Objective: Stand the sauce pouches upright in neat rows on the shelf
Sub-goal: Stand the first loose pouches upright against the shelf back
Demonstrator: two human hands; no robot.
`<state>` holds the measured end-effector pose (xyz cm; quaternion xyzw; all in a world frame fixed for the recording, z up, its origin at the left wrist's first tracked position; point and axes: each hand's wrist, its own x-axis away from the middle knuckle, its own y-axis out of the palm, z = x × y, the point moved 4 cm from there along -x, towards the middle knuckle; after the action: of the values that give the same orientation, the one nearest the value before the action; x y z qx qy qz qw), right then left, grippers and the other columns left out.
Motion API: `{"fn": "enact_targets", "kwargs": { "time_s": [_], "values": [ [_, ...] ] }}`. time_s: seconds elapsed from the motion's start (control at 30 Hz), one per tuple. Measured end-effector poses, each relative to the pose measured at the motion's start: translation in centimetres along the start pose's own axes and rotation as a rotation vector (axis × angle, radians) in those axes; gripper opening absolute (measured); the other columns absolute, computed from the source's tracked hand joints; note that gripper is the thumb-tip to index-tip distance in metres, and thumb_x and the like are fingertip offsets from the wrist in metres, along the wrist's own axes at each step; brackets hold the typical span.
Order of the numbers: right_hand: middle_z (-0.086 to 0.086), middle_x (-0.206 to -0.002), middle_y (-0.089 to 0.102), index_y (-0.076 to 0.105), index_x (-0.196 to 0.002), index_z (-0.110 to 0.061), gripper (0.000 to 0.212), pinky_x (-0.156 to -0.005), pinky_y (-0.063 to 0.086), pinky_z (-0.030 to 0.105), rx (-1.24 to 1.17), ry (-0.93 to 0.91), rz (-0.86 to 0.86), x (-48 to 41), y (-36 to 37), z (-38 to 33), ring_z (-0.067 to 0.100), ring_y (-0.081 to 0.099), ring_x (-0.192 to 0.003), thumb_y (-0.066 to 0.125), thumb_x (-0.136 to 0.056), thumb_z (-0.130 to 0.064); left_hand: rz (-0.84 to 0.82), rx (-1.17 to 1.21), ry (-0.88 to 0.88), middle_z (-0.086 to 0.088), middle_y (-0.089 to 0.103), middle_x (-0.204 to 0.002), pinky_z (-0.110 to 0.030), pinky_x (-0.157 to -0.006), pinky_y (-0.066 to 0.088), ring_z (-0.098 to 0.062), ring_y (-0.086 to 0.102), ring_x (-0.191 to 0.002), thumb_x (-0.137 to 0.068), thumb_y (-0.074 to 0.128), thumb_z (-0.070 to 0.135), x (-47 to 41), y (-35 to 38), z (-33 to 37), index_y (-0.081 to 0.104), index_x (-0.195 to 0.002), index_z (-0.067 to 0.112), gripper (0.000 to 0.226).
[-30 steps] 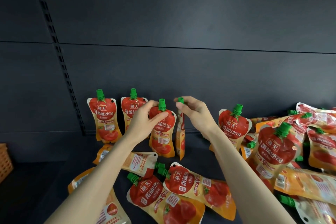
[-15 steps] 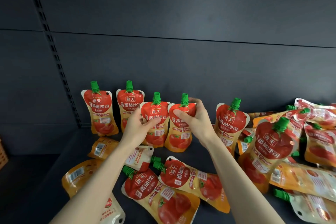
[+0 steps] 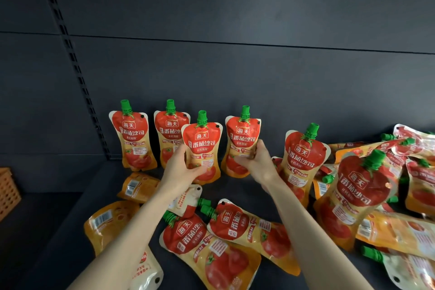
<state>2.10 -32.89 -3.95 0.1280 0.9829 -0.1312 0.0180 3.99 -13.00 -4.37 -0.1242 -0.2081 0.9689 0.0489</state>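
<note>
Now our right hand [image 3: 257, 161] clamps its fingers on a red-and-orange, green-capped plastic sauce pouch [image 3: 242, 135], newly turned face-forward against the dark back panel [image 3: 235, 77]; our left hand [image 3: 181, 167] grips its neighbour [image 3: 203, 142], extending the row.

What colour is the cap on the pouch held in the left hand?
Green. The cap of that pouch shows best in the head view.

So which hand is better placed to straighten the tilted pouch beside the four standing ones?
Likely the right. The right hand holds the fourth pouch, next to the tilted pouch; the left hand holds the third pouch, farther off.
</note>
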Motion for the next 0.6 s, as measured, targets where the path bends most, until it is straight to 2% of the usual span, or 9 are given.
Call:
{"fn": "enact_targets", "kwargs": {
  "time_s": [0.23, 0.37, 0.53, 0.6],
  "values": [
    [0.005, -0.124, 0.058, 0.043, -0.122, -0.013, 0.048, -0.098, 0.044, 0.035, 0.116, -0.03, 0.056, -0.67, -0.49, 0.2, 0.02, 0.054, -0.119, 0.069, -0.082, -0.008, 0.057, 0.002, 0.021, 0.005, 0.058, -0.118, -0.025, -0.089, 0.043, -0.005, 0.051, -0.106, -0.076, 0.075, 0.013, -0.27, 0.61, 0.28, 0.047, -0.123, 0.02, 0.056],
    [0.004, -0.126, 0.057, 0.041, -0.126, -0.014, 0.05, -0.099, 0.043, 0.036, 0.125, -0.043, 0.046, -0.6, -0.46, 0.33, 0.021, 0.053, -0.121, 0.067, -0.084, -0.01, 0.053, 0.024, 0.016, 0.001, 0.06, -0.121, -0.026, -0.09, 0.044, -0.013, 0.055, -0.113, -0.077, 0.075, 0.015, -0.22, 0.75, -0.42, 0.047, -0.121, 0.018, 0.052],
    [0.005, -0.133, 0.052, 0.036, -0.131, -0.014, 0.051, -0.103, 0.041, 0.039, 0.207, -0.029, 0.014, -0.38, -0.18, 0.29, 0.023, 0.048, -0.127, 0.063, -0.087, -0.01, 0.031, 0.018, 0.035, 0.005, 0.057, -0.121, -0.016, -0.084, 0.042, -0.007, 0.052, -0.111, -0.081, 0.07, 0.017, 0.22, 0.96, -0.49, 0.044, -0.121, 0.019, 0.048],
    [0.005, -0.135, 0.051, 0.035, -0.131, -0.014, 0.051, -0.103, 0.041, 0.039, 0.235, -0.027, 0.021, -0.32, -0.24, 0.06, 0.023, 0.047, -0.128, 0.063, -0.088, -0.012, 0.024, 0.024, 0.03, 0.005, 0.056, -0.122, -0.016, -0.085, 0.042, -0.008, 0.052, -0.113, -0.082, 0.069, 0.016, 0.24, 0.96, -0.41, 0.043, -0.123, 0.019, 0.049]
  ]
}}
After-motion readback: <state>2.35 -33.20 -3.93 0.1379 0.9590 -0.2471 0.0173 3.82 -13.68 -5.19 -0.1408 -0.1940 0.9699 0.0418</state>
